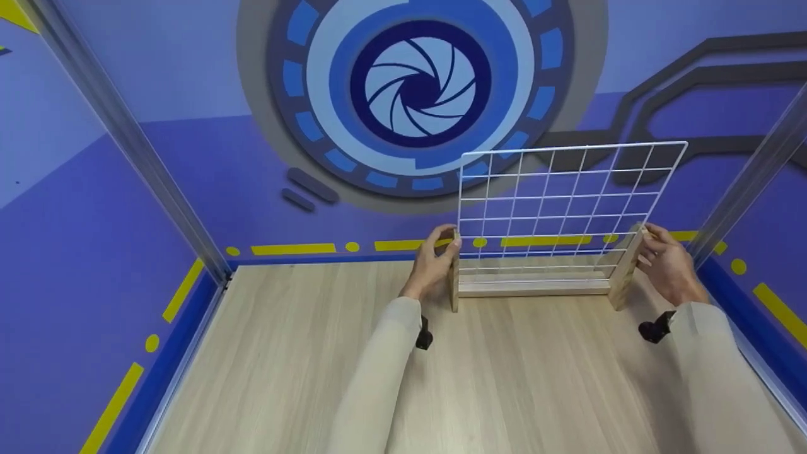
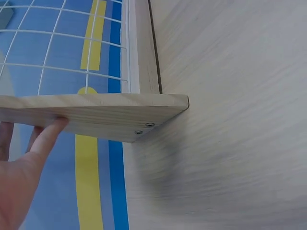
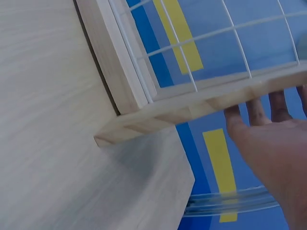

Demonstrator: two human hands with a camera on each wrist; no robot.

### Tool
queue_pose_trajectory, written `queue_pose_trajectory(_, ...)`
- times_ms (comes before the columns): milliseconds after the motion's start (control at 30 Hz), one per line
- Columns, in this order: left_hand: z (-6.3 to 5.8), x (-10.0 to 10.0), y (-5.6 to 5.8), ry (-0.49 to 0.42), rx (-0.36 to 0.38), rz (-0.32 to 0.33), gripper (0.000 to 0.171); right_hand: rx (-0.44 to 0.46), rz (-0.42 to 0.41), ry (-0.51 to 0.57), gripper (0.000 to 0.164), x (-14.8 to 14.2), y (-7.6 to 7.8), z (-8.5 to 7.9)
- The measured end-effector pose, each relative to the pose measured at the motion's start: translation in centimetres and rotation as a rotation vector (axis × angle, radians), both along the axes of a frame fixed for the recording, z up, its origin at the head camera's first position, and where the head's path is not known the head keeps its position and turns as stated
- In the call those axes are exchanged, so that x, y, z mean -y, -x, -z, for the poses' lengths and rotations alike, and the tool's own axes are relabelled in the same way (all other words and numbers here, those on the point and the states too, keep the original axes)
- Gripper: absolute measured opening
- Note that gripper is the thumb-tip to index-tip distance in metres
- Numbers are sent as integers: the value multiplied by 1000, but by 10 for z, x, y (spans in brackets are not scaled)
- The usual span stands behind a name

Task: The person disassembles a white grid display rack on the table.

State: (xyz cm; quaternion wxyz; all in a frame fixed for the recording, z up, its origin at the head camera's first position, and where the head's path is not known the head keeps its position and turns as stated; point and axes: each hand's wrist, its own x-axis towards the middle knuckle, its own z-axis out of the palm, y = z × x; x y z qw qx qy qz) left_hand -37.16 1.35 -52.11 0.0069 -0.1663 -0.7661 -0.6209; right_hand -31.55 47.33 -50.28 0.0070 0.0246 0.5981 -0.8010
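A wooden stand (image 1: 533, 292) holds a white wire grid panel (image 1: 561, 200), which rises between its two wooden side boards. My left hand (image 1: 432, 261) grips the upper part of the left side board (image 2: 91, 112); in the left wrist view its fingers (image 2: 50, 134) meet the board's outer face, near two screws (image 2: 144, 128). On the opposite side, my right hand (image 1: 673, 265) holds the right side board (image 3: 192, 108) near its top, fingertips against the outer face. The right thumb is hidden in the right wrist view. The stand is upright at the back of the table.
The wood-grain tabletop (image 1: 302, 359) extends left and forward of the stand. Behind it stands a blue-purple printed wall (image 1: 208, 176). Metal frame posts (image 1: 139, 151) rise at the corners. Small black cameras (image 1: 656, 328) sit at the wrists.
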Motion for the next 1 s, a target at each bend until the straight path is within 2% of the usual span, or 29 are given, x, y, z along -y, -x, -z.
queue_pose_trajectory(133, -1, 0, 0, -1, 13, -5, 43, -21, -43, 22, 54, -6, 0, 1)
queue_pose_trajectory(200, -1, -1, 1, -7, 15, -11, 42, -24, -49, 16, 58, -7, 1, 2)
queue_pose_trajectory(333, 0, -2, 1, -14, 26, -13, 38, -26, -34, 1, 66, -4, 0, 6)
queue_pose_trajectory(533, 2, -3, -1, -30, 20, -17, 38, -73, 1, 23, 61, 1, 0, 13)
queue_pose_trajectory(667, 1, -4, -2, -22, 23, -18, 39, -86, 23, -40, 70, 3, -2, 15)
queue_pose_trajectory(1000, 3, -3, -1, -19, 2, -10, 38, -72, 69, -162, 74, 10, -5, 19)
